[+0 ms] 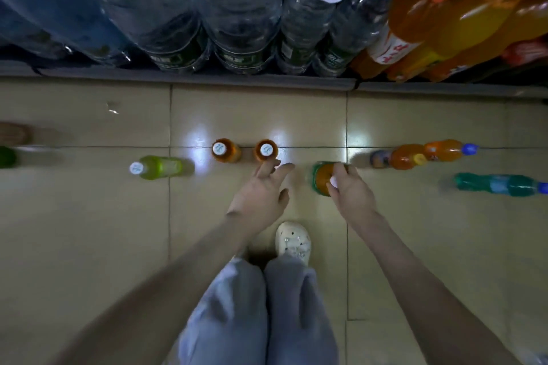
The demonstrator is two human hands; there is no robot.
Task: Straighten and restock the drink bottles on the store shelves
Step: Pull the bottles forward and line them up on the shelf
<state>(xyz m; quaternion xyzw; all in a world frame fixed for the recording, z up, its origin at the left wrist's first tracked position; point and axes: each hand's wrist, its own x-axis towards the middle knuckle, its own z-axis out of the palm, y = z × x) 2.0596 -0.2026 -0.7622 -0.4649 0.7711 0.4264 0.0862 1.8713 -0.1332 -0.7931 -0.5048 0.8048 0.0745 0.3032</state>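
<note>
I look straight down at a tiled floor with a row of drink bottles standing on it. My right hand [351, 191] grips the top of an orange bottle with a green label [321, 178]. My left hand [261, 195] reaches with straight fingers toward an amber bottle with a white cap [266, 150], its fingertips just at the bottle. A second amber bottle [225, 150] stands to its left, and a light green bottle [158, 167] farther left. Orange soda bottles [415, 155] and a green-blue bottle [498, 184] stand at the right.
The bottom shelf edge [207, 75] runs across the top, stocked with large water bottles [237, 9] and big orange drink bottles [444, 18]. My white shoe [293, 241] and grey trouser legs are below the hands. A dark green bottle [7, 157] stands at the far left.
</note>
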